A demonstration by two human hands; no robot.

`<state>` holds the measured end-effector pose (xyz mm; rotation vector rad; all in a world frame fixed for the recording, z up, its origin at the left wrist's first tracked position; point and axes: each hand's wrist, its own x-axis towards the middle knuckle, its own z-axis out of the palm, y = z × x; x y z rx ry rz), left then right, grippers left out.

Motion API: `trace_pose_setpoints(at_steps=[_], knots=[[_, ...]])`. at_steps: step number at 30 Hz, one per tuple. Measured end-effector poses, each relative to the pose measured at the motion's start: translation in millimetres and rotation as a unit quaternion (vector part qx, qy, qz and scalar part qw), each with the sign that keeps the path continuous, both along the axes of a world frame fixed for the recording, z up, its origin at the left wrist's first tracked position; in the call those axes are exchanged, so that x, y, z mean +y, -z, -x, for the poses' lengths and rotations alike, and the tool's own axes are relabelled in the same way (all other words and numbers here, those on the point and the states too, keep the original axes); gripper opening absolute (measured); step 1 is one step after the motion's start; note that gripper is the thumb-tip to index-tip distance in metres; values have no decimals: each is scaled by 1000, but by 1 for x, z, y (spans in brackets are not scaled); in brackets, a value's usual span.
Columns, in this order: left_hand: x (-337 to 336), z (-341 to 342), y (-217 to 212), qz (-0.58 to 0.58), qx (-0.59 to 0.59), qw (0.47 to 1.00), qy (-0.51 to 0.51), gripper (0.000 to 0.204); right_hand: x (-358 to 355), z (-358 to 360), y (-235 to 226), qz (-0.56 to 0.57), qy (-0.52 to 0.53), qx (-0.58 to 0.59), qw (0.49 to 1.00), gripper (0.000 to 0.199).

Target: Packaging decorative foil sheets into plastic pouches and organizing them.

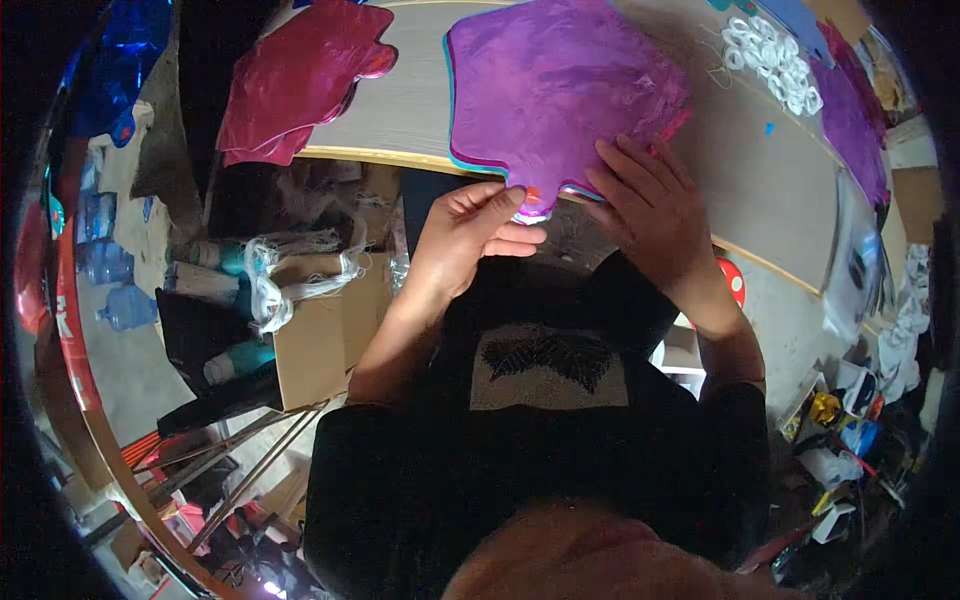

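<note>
A stack of flat, uninflated foil balloons (560,90) lies on the table in front of me, purple on top with teal and magenta edges beneath. Its narrow neck, marked with a red spot, hangs over the table's near edge. My left hand (475,230) pinches that neck between thumb and fingers. Spread flat, my right hand (655,215) rests on the stack's lower right part, fingers pointing up and left. Whether the left hand grips one layer or several, I cannot tell.
Red foil balloons (290,85) lie at the table's left. White string coils (770,65) sit at the far right, near more purple foil (850,120). Below left stands a cardboard box (320,330) with white string (270,290) over it. Blue plastic bottles (110,265) are further left.
</note>
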<state>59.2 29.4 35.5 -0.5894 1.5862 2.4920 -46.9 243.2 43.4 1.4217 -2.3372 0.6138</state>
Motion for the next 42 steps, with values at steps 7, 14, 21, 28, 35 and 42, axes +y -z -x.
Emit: trace_pose_setpoints(at_steps=[7, 14, 21, 28, 35, 42], knots=[[-41, -3, -45, 471, 50, 875, -99, 23, 72, 40, -22, -67, 121, -55, 989, 27], [-125, 139, -32, 697, 206, 687, 24, 40, 61, 65, -31, -95, 16, -42, 995, 24], [-100, 166, -26, 721, 205, 658, 75, 45, 58, 71, -24, -101, -15, 16, 995, 30], [-104, 161, -31, 702, 197, 682, 47, 48, 62, 71, -20, -111, 31, 52, 992, 27], [-110, 167, -31, 691, 175, 700, 41, 48, 53, 90, -26, -77, 123, -38, 989, 33], [-109, 161, -42, 634, 165, 754, 46, 47, 51, 99, -21, -117, 132, -58, 983, 38]])
